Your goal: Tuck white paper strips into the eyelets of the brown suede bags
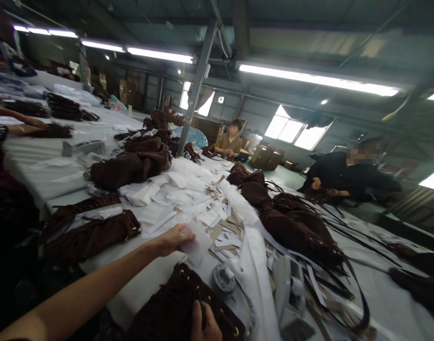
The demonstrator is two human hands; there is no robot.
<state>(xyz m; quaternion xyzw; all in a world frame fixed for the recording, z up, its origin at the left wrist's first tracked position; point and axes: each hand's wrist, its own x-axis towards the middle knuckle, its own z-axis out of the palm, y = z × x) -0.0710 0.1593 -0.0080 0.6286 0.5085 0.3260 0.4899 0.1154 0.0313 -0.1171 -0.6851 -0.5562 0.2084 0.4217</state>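
1. Left hand (175, 240): fingers clamped on a thin pale sheet (199, 248) over the white tabletop (384, 289).
2. Right hand (207, 324): fingers closed on a brown bag (174, 300) at the tabletop's near edge.
3. Paper scraps (227, 227) litter the tabletop's middle; other bags (297, 225) lie toward its right edge.
4. Overhead, tube lamps (316, 80); beyond, bright windows (280, 125).

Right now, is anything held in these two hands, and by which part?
The left hand holds a thin pale sheet by one edge. The right hand pinches the brown bag near its gold rings; the exact spot is unclear.
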